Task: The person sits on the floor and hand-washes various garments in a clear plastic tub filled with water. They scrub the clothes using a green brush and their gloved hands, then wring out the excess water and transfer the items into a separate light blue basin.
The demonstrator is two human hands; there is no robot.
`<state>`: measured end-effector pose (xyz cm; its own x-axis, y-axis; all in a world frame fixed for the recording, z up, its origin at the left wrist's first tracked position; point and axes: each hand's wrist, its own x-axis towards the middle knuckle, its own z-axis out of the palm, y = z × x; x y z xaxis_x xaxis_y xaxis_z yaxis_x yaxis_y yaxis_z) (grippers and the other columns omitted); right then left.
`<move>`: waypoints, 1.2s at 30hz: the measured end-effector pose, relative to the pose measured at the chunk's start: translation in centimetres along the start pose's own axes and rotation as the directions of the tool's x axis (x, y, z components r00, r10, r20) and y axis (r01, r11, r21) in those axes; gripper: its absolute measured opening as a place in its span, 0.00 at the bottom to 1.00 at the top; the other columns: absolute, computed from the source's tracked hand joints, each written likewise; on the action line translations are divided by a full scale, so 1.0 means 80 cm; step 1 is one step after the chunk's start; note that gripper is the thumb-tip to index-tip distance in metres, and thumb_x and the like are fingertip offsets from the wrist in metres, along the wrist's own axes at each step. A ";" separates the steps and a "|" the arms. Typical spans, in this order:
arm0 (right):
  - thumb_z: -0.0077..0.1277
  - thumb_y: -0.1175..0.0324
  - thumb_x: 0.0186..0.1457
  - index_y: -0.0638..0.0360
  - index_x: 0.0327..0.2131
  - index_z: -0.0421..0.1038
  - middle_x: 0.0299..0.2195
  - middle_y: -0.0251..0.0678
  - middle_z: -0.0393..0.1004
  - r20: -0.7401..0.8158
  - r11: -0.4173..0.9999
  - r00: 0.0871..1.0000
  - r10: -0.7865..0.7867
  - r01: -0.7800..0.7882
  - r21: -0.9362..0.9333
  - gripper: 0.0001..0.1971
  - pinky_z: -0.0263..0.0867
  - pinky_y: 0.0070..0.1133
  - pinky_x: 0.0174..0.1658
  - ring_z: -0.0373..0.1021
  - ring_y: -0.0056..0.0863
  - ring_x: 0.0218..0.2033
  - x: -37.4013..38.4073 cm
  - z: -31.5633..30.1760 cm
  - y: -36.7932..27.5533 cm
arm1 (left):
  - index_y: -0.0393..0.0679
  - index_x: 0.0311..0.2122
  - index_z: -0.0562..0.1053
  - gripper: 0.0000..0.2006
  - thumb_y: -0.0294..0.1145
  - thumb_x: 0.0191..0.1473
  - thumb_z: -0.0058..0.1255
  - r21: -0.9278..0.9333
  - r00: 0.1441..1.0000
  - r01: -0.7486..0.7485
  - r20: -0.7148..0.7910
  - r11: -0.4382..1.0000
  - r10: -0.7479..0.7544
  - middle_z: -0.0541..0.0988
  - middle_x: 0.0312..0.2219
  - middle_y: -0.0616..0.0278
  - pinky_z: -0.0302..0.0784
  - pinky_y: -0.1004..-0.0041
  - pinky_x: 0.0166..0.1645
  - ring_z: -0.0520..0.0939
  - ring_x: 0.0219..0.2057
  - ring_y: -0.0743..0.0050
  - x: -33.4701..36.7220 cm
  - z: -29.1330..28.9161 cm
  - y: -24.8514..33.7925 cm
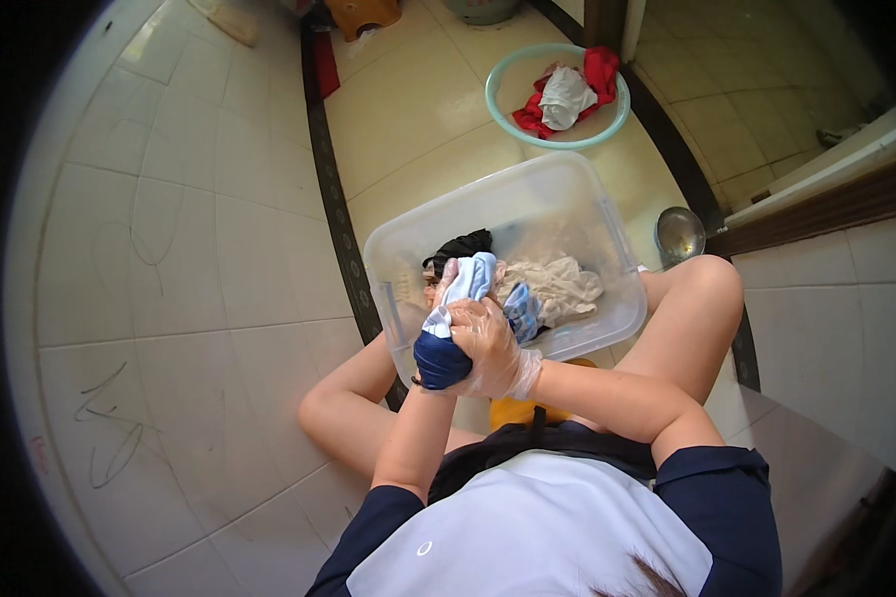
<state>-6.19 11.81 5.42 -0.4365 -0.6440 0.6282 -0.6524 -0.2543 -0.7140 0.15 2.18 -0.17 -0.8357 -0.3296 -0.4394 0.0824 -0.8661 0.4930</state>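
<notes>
Both gloved hands wring a blue and white garment over a clear plastic tub.

The right hand [500, 350], in a thin see-through glove, is clenched around the middle of the blue and white garment [455, 316]; the left hand [440, 360] is mostly hidden behind the dark blue end of the cloth, and its grip there seems closed, though the fingers cannot be made out. The garment is held upright at the near edge of the clear plastic tub [587, 214], which sits on the floor between the person's bare knees. In the tub, just beyond the hands, lie a black cloth [460, 245] and a cream cloth [564, 282]. Farther off stands a pale green basin [501, 111] holding red and white laundry [570, 92]. A small metal bowl [679, 234] sits right of the tub. The tiled floor [189, 259] spreads to the left.
</notes>
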 end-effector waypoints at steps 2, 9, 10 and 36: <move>0.64 0.60 0.27 0.64 0.32 0.67 0.33 0.48 0.69 -0.084 0.996 0.993 0.082 -0.080 0.032 0.27 0.62 0.35 0.39 0.67 0.47 0.34 -0.003 0.004 0.000 | 0.45 0.47 0.67 0.19 0.46 0.59 0.35 0.033 0.999 -0.044 -0.016 0.998 0.045 0.72 0.42 0.65 0.68 0.73 0.49 0.73 0.43 0.74 0.002 -0.003 -0.009; 0.63 0.57 0.36 0.62 0.32 0.71 0.25 0.44 0.76 -0.272 0.691 0.640 0.719 -0.702 0.173 0.22 0.70 0.27 0.30 0.74 0.36 0.26 0.016 -0.033 0.114 | 0.46 0.41 0.71 0.17 0.47 0.59 0.37 0.292 0.942 0.154 -0.331 0.944 -0.051 0.76 0.32 0.70 0.73 0.78 0.37 0.77 0.31 0.77 0.025 0.060 0.006; 0.64 0.57 0.36 0.63 0.33 0.71 0.26 0.45 0.76 -0.305 0.662 0.602 0.738 -0.733 0.155 0.23 0.69 0.27 0.33 0.74 0.37 0.28 0.020 -0.043 0.126 | 0.46 0.43 0.70 0.19 0.50 0.58 0.38 0.283 0.937 0.197 -0.335 0.939 -0.096 0.77 0.32 0.70 0.73 0.79 0.36 0.77 0.30 0.78 0.027 0.094 0.017; 0.46 0.68 0.48 0.49 0.42 0.72 0.52 0.40 0.63 0.148 0.185 0.127 0.981 -0.377 -0.907 0.15 0.57 0.36 0.52 0.59 0.39 0.53 -0.167 0.047 0.474 | 0.50 0.56 0.60 0.34 0.33 0.40 0.55 0.677 0.960 -0.254 0.087 -0.691 -0.268 0.59 0.56 0.48 0.63 0.59 0.53 0.63 0.53 0.44 0.206 -0.151 -0.116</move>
<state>-22.76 8.09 -31.19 -0.6040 -0.4378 -0.6660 -0.5186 0.8504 -0.0887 -7.79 0.23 -21.06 -0.8712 -0.0515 -0.4883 -0.2118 0.9366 0.2791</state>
